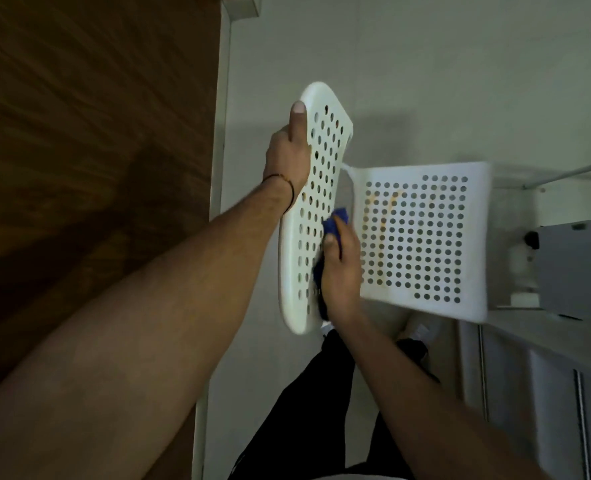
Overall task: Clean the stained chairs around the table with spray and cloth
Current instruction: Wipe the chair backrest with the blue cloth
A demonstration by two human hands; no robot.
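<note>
Wooden table top (79, 133) fills the left side of the head view; pale floor (425, 64) covers the rest. White perforated plastic chair (474, 237) stands on the floor just right of the table edge, seen from above. Seat (420, 188) lies right of centre; backrest (322, 188) rises at its left side, nearest the table. Grey cabinet (571, 265) sits just beyond the seat's right edge; detail there is blurred. Black trousers (322, 410) show at bottom centre, below the chair. L hand (287, 157) grips the outer edge of the backrest, upper part: thumb laid straight along the rim, fingers wrapped behind & hidden. R hand (341, 275) is at the lower inner face of the backrest, fingers curled around a blue cloth (335, 223), pressing it vs. the perforated surface. Cloth sticks out above & below the hand. Orange stains (389, 206) streak the left half of the seat. Thin thread band (283, 180) circles the L wrist.
</note>
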